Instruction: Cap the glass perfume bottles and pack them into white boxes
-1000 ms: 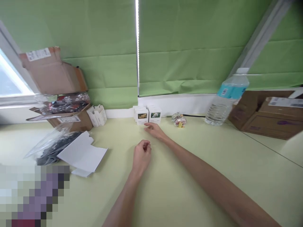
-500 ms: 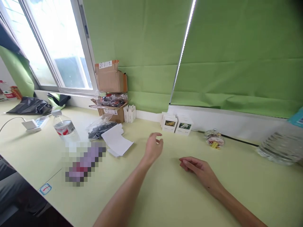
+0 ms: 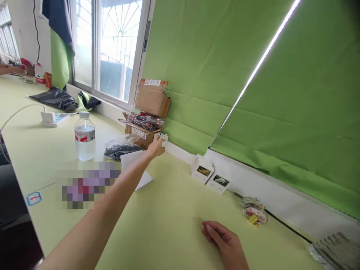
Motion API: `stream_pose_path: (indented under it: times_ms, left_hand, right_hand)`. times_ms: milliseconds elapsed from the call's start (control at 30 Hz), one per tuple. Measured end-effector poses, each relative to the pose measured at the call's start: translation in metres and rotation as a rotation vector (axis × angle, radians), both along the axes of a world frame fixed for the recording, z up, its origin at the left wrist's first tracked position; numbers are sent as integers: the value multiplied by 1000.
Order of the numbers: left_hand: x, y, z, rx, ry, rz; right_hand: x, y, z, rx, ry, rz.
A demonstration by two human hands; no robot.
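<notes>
My left hand (image 3: 156, 146) reaches far out to the small white boxes (image 3: 164, 138) beside the open cardboard box (image 3: 140, 137); its fingers are bent over them, and what the fingertips grip is too small to make out. Near the front, my right hand (image 3: 222, 238) rests over the table with thumb and fingers pressed together; nothing shows clearly between them. Two rows of white picture cards or boxes, one with a yellow flower (image 3: 203, 170) and one with a white flower (image 3: 220, 180), stand by the wall between my hands.
A water bottle (image 3: 85, 138), a bag of black items (image 3: 122, 150), white paper (image 3: 144, 180) and a blurred-out object (image 3: 90, 183) lie to the left. Clear ornaments (image 3: 254, 213) and a large plastic bottle (image 3: 337, 249) are at right. Another person's hand (image 3: 18, 69) shows far left.
My left hand has moved forward and left, from above the middle of the table to the small white boxes. My right hand remains near the front. The view has turned left and tilted.
</notes>
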State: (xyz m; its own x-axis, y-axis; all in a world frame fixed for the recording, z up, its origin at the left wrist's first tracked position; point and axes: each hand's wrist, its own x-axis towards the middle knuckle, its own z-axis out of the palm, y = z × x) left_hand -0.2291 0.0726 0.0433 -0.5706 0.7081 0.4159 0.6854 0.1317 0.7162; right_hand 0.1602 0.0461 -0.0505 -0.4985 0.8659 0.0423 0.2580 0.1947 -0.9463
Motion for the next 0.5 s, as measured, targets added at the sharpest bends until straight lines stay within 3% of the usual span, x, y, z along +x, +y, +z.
stream_pose_path:
  times_ms: [133, 300, 500]
  left_hand:
    - [-15, 20, 5, -16, -13, -15]
    - [-26, 39, 0, -38, -62, -9]
    - [-19, 42, 1, 64, -68, 39]
  right_hand:
    - [-2, -5, 5, 10, -7, 6]
    - [-3, -10, 10, -4, -8, -2]
    - [-2, -6, 7, -13, -17, 0]
